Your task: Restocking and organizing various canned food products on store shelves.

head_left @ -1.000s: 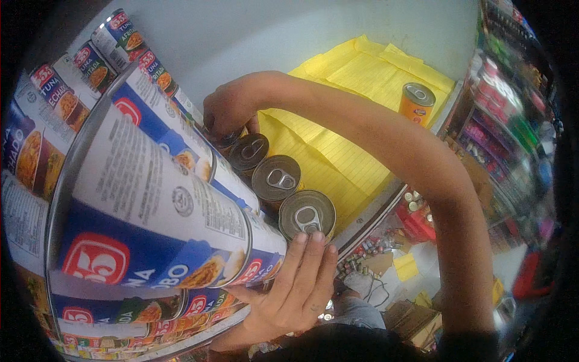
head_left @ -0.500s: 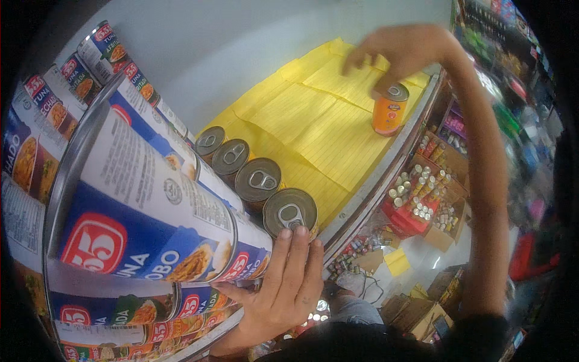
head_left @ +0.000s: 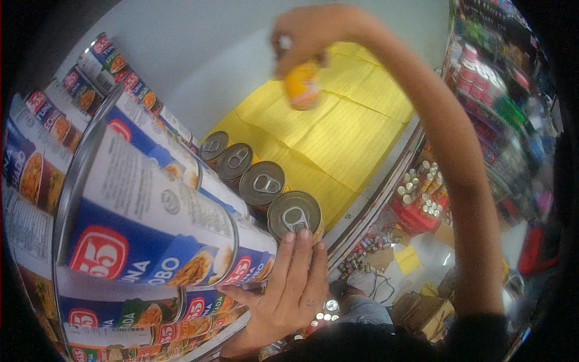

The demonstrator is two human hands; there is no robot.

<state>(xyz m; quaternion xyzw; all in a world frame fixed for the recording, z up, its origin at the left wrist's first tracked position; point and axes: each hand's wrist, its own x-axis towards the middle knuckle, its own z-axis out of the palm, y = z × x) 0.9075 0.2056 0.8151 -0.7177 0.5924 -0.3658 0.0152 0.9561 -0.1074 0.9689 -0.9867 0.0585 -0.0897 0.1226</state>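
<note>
In the head view, my right hand [head_left: 316,37] is closed around the top of a small orange can [head_left: 301,86], blurred by motion, above the yellow lined sheet [head_left: 329,145]. My left hand [head_left: 286,292] lies with its fingers stretched out. Its fingertips touch the pull-tab lid of the nearest upright can [head_left: 294,216], and its thumb is beside the stacked blue-and-white tuna cans [head_left: 151,247]. Behind that nearest can stand more upright pull-tab cans in a row, such as this one [head_left: 262,184], along the edge of the stack.
A grey wall [head_left: 211,54] rises behind the sheet. The shelf's metal-edged front [head_left: 386,172] runs diagonally at the right. Down on the floor are cardboard boxes [head_left: 419,314] and a red container [head_left: 416,217] with several small cans. Crowded shelves [head_left: 500,114] stand at the far right.
My right hand has taken hold of the orange can, lifted it off the sheet's right side and carried it left. My left hand stays at the nearest can's lid.
</note>
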